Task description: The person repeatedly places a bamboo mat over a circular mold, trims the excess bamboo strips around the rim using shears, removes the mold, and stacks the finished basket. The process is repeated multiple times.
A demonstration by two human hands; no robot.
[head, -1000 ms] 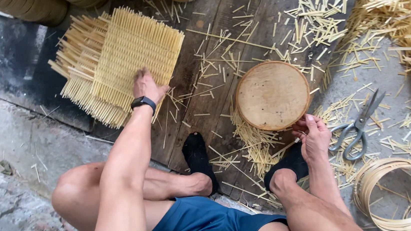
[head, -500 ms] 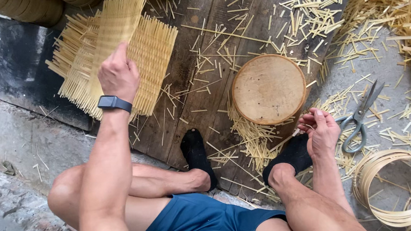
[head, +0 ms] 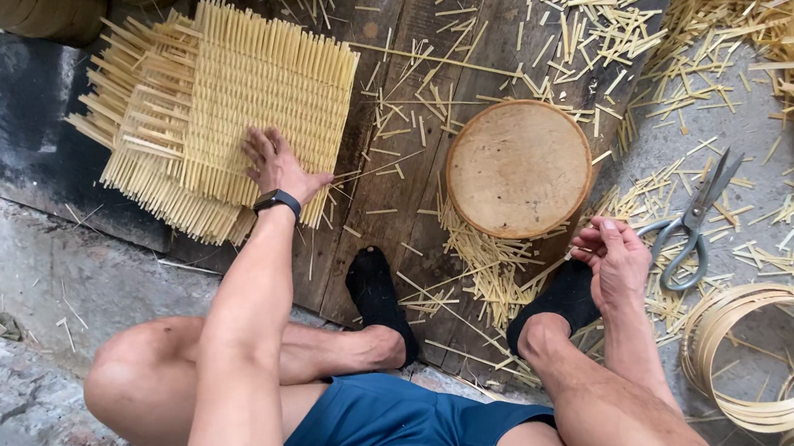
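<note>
My left hand [head: 277, 167], with a dark watch on its wrist, lies flat with fingers spread on the near edge of the top woven bamboo mat [head: 257, 81]. That mat rests on a stack of similar mats [head: 144, 170] on the dark wooden boards. My right hand [head: 614, 255] hovers by my right black-socked foot [head: 560, 299], its fingers curled and pinching a thin bamboo sliver. A round wooden block [head: 518, 168] stands between the two hands, just above the right one.
Grey scissors [head: 697, 218] lie right of my right hand. Coiled bamboo rings [head: 769, 362] sit at the lower right. Cut bamboo strips [head: 590, 10] litter the boards and the floor, with a large heap [head: 786, 30] at the right. Concrete ledge on the left.
My left hand lifted the top mat up on edge, then laid it flat on the stack again, and now rests on it. My right hand has stayed by the foot.
</note>
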